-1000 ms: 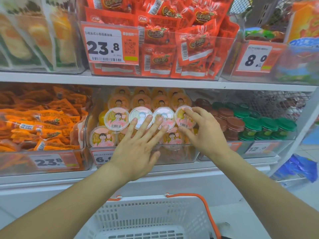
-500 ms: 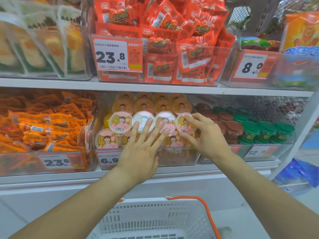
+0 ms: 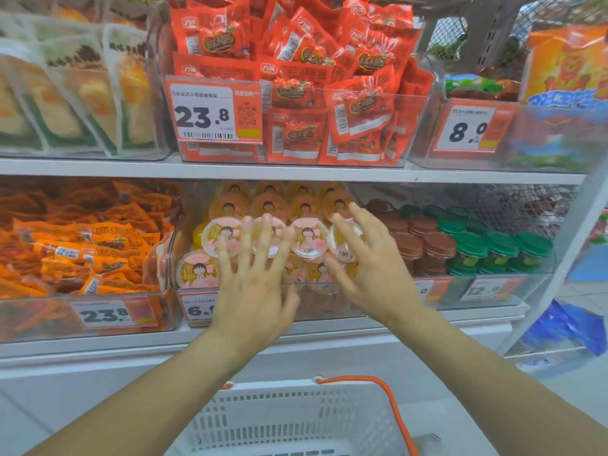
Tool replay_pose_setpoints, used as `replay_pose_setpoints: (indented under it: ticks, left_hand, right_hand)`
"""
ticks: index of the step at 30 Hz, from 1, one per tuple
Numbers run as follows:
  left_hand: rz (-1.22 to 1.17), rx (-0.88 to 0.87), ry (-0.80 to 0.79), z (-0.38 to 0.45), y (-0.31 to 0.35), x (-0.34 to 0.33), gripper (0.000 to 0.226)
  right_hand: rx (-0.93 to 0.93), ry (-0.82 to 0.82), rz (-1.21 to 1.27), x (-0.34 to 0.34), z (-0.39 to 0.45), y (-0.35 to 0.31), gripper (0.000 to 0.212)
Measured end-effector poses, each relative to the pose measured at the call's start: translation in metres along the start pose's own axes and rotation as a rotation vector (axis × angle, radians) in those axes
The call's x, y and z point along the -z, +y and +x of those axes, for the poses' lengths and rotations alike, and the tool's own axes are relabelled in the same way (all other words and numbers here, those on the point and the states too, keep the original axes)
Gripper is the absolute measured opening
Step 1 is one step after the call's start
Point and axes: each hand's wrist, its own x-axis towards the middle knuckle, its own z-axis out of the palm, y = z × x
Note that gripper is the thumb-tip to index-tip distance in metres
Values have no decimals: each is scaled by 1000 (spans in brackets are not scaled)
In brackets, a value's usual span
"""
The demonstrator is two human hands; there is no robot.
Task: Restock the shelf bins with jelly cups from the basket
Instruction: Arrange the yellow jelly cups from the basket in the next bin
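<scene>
Two bare forearms rise from the lower corners of the head view, with no sleeve, cuff or glove on either. The left hand (image 3: pixel 253 291) and right hand (image 3: pixel 371 268) carry no ring, and neither wrist bears a watch or band. The fingernails look short and unpainted, though motion blur softens the fingertips.

The price tag (image 3: pixel 215 112) on the clear bin of red packets (image 3: pixel 329 103) reads "23.8". To its right, another tag (image 3: pixel 468 128) reads "8.0". Below and left of it, the orange-packet bin's label (image 3: pixel 104 314) reads "23.8". Directly below, a label (image 3: pixel 199 310) shows "6.", half hidden. Lower right, one (image 3: pixel 481 288) reads "12.0".
</scene>
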Motion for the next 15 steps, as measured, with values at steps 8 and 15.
replay_pose_setpoints:
  ticks: [8,15]
  left_hand:
    - [-14,57,-21,-2,-12,-17,73]
    - [-38,71,-10,-5,-11,-10,71]
  right_hand:
    - [-53,-206,-179,-43,-5,-35,74]
    - [-73,-185,-169,-41,-7,-41,73]
